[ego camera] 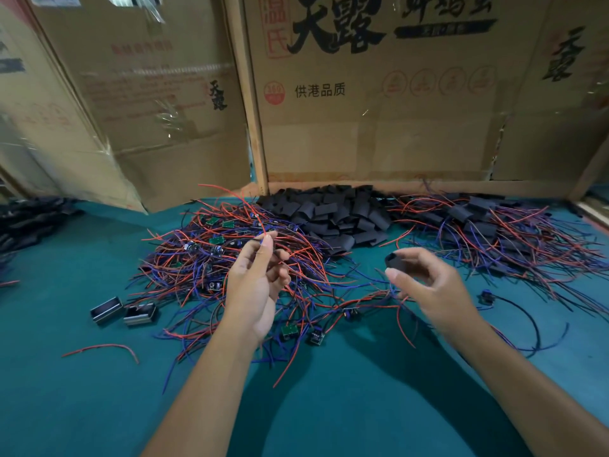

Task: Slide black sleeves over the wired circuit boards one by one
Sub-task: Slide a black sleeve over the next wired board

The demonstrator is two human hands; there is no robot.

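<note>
A: Fingers first. What are they doing?

B: The left hand [253,285] pinches a red wire [237,197] between thumb and forefinger; the wire arcs up toward 11 o'clock. I judge a board hangs from it, but the palm hides that. The right hand [428,288] holds one black sleeve [397,261] in curled fingers [413,255], its open mouth turned toward the left hand. The two hands are near but apart.

A: So the sleeve isn't on yet?

B: Not on this one. The step looks like lining up board and sleeve.

A: How much is finished?

B: At 2 o'clock lies a done pile [494,232]: wires with black sleeves among them, which I take as finished pieces. At 10 o'clock, and under the left hand, sits the bare pile [211,258], a tangle of red and blue wires with green boards still showing. It looks about as big as the done pile, so roughly half seems left, at a guess.

A: Sleeves enough?

B: A sleeve heap [336,216] lies at 12 o'clock against the cardboard wall [379,133], still plentiful.

A: Anything else on the worktop [82,407]?

B: Two small metal cases [123,311] at 9 o'clock, and one loose wire [105,349] near them.
</note>
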